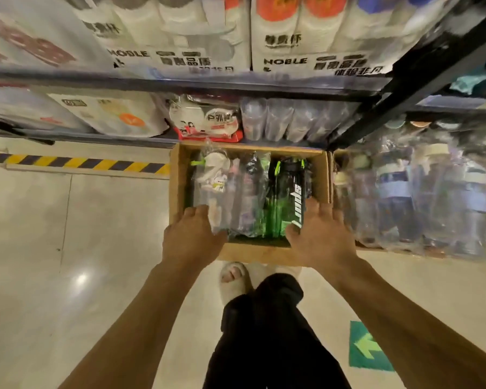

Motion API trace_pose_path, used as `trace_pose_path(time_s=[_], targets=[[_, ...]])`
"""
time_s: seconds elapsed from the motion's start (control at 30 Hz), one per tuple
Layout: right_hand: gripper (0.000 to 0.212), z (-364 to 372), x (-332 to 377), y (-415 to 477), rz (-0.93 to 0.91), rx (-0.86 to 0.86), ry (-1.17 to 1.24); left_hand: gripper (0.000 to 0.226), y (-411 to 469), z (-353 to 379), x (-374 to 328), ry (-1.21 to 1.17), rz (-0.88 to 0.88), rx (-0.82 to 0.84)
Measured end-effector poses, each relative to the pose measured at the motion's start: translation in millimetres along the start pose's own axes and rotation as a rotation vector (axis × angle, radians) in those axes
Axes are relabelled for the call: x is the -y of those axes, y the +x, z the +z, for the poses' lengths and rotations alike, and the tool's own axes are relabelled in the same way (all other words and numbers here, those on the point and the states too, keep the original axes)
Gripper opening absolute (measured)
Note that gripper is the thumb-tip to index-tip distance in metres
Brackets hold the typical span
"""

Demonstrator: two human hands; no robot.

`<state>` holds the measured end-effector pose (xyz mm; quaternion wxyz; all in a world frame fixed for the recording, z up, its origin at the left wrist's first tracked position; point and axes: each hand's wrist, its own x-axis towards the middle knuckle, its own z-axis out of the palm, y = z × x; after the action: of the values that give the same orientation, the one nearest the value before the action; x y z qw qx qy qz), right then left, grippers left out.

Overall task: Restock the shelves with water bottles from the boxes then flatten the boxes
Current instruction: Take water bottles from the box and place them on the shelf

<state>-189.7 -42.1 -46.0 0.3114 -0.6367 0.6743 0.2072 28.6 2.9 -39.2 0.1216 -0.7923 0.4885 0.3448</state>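
An open cardboard box [177,178] stands on the floor against the bottom shelf. Inside lie plastic-wrapped water bottles: a clear one with a white lid [212,175], a dark clear one [250,192] and a green-black one marked "SPORT" [288,189]. My left hand [192,234] rests on the box's near left corner, its fingers reaching over the clear bottle's base. My right hand [320,234] lies on the near right corner, thumb against the green bottle's base. Whether either hand grips a bottle or the box rim is hidden.
A second box [362,245] to the right holds several wrapped bottles with blue bands [396,192]. The shelves above carry packs of paper cups [180,32] and clear tumblers [278,119]. A black-yellow striped kerb [76,162] runs left. My foot [233,279] stands just behind the box.
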Motion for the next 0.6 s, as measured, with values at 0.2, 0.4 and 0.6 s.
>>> trace_pose_path(time_s=[0.2, 0.4, 0.6], targets=[[0.101, 96.1, -17.1, 123.0, 0.135, 0.084, 0.195, 0.090, 129.6, 91.3, 29.6, -0.237, -0.177, -0.141], [0.122, 173.1, -29.8, 195.0, 0.286, 0.081, 0.373, 0.105, 197.4, 160.8, 45.1, -0.438, -0.262, -0.110], [0.129, 214.2, -36.5, 222.1, 0.378, 0.076, 0.427, 0.100, 209.2, 185.5, 58.0, -0.364, -0.198, -0.226]])
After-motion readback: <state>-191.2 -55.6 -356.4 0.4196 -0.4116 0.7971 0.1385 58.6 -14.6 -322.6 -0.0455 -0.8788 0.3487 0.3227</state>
